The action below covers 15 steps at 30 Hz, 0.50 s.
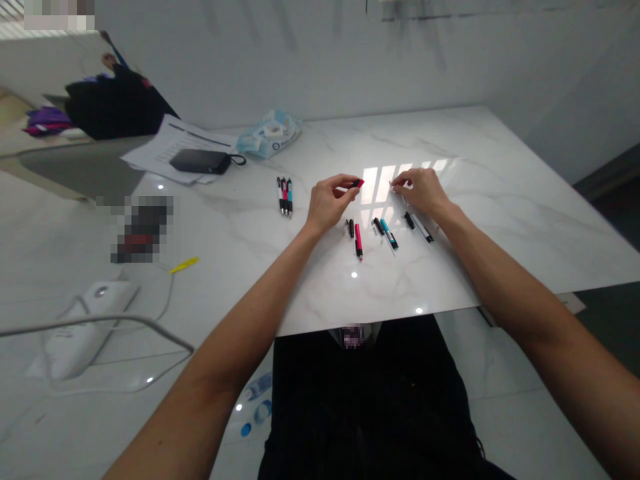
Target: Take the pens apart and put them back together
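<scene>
My left hand (pixel 331 200) pinches a short black and red pen part (pixel 357 183) above the white marbled table (pixel 320 300). To its right, my right hand (pixel 417 189) has its fingertips closed around something small and pale, too small to name. Below the hands lie separated pen parts: a red barrel (pixel 358 240) beside a black piece (pixel 351 228), a blue barrel (pixel 388 233) with a black piece (pixel 379 225), and a white barrel (pixel 423 228) with a black piece (pixel 409 221). Left of my left hand, three whole pens (pixel 285 197) lie side by side.
A blue wipes packet (pixel 270 135) lies at the back, left of centre. Beside it are papers (pixel 165 143) with a black case (pixel 200 161). Further left are a yellow item (pixel 185 265), a white power strip (pixel 83 330) and a cable. Bottles (pixel 261 387) stand below the table.
</scene>
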Each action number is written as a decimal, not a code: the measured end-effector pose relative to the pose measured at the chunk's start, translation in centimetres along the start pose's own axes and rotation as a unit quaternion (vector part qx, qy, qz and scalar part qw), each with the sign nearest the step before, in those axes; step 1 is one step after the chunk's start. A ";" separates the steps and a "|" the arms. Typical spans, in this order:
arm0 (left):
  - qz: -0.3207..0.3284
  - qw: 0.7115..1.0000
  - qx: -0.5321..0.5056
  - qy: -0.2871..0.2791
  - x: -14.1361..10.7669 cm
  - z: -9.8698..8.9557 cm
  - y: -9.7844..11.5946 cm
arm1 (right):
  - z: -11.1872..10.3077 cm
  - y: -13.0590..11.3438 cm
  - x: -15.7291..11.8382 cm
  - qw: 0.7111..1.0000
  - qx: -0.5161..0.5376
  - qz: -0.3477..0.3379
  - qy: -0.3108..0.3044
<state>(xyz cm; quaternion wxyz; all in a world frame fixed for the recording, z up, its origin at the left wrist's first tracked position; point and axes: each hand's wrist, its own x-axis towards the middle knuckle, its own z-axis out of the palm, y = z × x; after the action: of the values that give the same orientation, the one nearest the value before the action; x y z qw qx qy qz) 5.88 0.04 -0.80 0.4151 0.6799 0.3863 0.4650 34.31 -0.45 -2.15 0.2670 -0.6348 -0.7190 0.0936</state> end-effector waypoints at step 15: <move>0.031 0.999 0.037 -0.017 0.0 0.3 -0.5 | -1.1 -2.4 -0.7 0.975 0.182 -0.009 0.128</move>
<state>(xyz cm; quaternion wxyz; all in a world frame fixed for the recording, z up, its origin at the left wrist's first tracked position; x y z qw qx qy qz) 6.05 0.14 -1.33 0.3814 0.7141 0.3750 0.4517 32.85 -1.81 -0.27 0.4689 -0.5761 -0.6551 0.1384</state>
